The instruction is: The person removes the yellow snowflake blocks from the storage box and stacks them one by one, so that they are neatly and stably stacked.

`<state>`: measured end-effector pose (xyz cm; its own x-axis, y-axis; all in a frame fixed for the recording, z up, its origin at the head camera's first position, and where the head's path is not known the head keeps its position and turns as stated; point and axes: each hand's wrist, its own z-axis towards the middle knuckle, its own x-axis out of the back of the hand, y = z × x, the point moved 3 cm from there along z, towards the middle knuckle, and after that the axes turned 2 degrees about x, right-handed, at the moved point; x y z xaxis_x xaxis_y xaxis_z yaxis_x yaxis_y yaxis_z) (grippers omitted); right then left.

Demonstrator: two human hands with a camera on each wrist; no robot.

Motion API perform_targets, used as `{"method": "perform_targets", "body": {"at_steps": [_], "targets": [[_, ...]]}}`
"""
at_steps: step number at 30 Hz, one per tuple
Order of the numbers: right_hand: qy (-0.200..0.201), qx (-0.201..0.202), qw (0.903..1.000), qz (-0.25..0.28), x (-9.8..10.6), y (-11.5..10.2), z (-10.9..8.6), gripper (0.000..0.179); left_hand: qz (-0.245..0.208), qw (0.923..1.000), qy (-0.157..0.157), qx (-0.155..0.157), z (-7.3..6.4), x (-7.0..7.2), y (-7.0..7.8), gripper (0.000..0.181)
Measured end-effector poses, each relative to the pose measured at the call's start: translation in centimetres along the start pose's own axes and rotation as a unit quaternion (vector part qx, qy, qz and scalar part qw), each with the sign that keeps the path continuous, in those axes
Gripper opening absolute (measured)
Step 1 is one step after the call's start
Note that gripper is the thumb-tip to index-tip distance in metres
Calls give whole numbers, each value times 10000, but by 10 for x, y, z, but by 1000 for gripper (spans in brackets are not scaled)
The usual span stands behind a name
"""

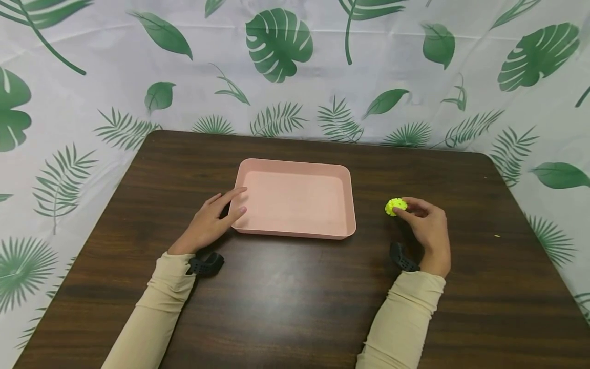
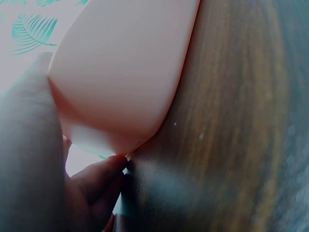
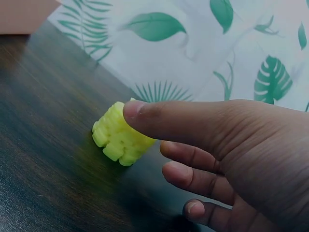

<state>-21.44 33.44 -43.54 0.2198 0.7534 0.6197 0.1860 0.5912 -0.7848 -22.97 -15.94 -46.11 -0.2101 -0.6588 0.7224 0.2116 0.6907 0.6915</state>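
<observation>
A pink rectangular tray [image 1: 295,202] lies on the table. My left hand [image 1: 209,220] holds its left side, with the thumb and index finger reaching over the rim. In the left wrist view the tray wall [image 2: 116,92] comes between the thumb [image 2: 29,150] and the other fingertips [image 2: 108,169]. Right of the tray, my right hand [image 1: 426,225] pinches a small stack of bright yellow notched plastic discs [image 1: 395,206]. The right wrist view shows the thumb across the stack [image 3: 113,135]; the index finger is mostly hidden behind it, and the other fingers are loosely curled.
Both arms rest over a dark wood-grain table [image 1: 286,297]. Behind it hangs a white cloth with green leaf prints [image 1: 278,46]. A tiny yellow speck [image 1: 497,236] lies to the right on the table. Each wrist wears a black band [image 1: 206,264].
</observation>
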Motion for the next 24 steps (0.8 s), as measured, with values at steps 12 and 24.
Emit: {"method": "perform_targets", "body": {"at_steps": [12,24], "targets": [[-152,59,9999,29,-2,-2,0,50,17,10000,9,-94,2,0,1,61],[-190,55,9998,-9,-4,-2,0,51,19,9999,12,-111,1,1,2,61]]}}
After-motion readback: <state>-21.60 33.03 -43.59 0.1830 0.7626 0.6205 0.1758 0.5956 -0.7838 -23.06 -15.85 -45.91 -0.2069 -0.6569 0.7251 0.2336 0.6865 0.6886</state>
